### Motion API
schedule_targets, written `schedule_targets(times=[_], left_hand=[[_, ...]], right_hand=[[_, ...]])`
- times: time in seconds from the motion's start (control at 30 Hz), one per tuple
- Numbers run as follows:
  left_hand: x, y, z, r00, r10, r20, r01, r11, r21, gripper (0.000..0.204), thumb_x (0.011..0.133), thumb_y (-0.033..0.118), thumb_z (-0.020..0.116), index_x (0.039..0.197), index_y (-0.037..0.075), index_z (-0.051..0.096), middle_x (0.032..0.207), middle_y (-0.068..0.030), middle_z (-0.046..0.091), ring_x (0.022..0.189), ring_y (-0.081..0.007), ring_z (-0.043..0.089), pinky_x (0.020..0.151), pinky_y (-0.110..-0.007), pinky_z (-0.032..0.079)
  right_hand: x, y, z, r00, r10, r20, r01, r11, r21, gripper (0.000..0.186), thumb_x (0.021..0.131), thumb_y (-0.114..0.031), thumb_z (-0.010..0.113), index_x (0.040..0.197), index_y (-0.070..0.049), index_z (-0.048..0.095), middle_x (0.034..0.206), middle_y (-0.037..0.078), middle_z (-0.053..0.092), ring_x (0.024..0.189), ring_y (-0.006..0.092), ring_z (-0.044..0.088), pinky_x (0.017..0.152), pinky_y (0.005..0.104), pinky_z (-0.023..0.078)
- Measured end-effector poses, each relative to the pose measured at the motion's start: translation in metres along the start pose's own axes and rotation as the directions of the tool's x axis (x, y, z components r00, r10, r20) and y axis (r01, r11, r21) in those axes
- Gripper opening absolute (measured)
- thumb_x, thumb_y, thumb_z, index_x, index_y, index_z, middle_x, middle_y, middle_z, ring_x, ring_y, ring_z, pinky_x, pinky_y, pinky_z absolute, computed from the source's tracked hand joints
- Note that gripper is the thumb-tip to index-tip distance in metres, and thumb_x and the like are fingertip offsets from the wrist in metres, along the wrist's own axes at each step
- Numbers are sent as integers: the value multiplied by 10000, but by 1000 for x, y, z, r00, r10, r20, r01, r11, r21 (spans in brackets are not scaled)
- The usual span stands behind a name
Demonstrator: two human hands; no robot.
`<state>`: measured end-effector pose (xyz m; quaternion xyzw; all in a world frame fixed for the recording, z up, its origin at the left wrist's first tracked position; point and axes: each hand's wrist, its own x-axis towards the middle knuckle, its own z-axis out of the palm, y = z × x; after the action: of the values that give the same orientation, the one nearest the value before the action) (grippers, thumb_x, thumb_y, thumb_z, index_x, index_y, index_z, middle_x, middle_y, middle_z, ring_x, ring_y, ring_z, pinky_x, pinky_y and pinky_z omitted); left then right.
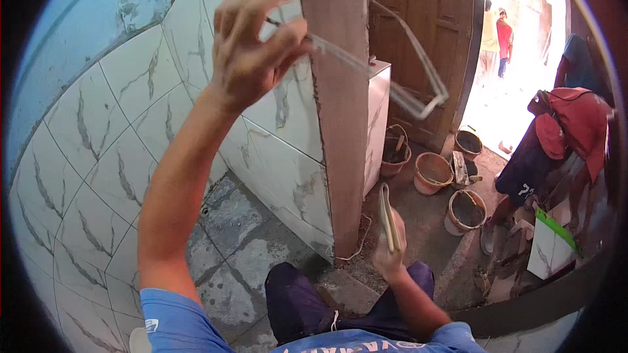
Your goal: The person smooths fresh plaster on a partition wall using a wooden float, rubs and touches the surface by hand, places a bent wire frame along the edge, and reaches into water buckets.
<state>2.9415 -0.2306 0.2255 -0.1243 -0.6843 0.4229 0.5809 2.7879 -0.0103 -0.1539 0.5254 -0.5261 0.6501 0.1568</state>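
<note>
My left hand is raised beside the raw cement edge of a tiled wall. Its thumb and fingers are pinched on a thin whitish line, with a small dark tip showing between them. The line, smeared by motion, runs right, bends sharply and goes back up in front of a wooden door. Lower down, my right hand grips a pale, flat, narrow piece, held upright and seen edge-on; its exact kind cannot be told. Both hands are apart from the wall.
Several buckets stand on the floor by the wooden door. At right a co-worker in a red shirt bends over near a white tile with a green edge. Two people stand outside the bright doorway.
</note>
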Motion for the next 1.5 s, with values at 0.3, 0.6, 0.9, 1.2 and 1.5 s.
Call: schedule_targets(times=[0.3,0.6,0.9,1.2,1.5], left_hand=[[44,-40,46,914,-330,-236,310,944,-116,268,987,231,634,1204,76,665,1270,-157,604,1224,-323,546,993,-395,452],[40,-37,42,849,-508,-144,458,845,-278,322,1040,103,473,1334,0,556,1351,-146,571,1218,-227,597,989,-326,515],[27,-29,54,804,-565,-185,409,751,-519,345,1022,52,495,1338,-66,568,1294,-174,640,1186,-219,613,1027,-312,465],[29,-11,64,687,-682,-251,454,672,-585,370,969,-5,551,1330,-89,556,1308,-197,626,1203,-240,606,1025,-321,471],[26,-12,66,696,-662,-278,469,712,-522,361,980,39,575,1321,-78,562,1287,-199,639,1174,-249,634,1011,-329,489]], right_hand=[[189,2,73,925,-363,-110,354,931,-93,467,929,-213,571,1356,-24,591,1482,273,444,1364,450,442,1128,511,344],[227,-37,82,939,-342,32,341,939,34,743,782,-172,794,1429,-48,449,1536,232,377,1425,415,357,1160,465,299],[260,-45,103,911,-408,52,411,901,-135,846,841,-356,680,1580,-265,280,1637,132,206,1524,349,128,1211,566,99],[174,-5,98,878,-348,330,434,868,-239,709,874,-294,548,1550,-233,345,1650,123,190,1529,394,80,1217,598,18],[183,5,100,823,-432,369,514,843,-160,760,862,-327,578,1568,-305,297,1667,42,170,1531,385,80,1200,646,37]])
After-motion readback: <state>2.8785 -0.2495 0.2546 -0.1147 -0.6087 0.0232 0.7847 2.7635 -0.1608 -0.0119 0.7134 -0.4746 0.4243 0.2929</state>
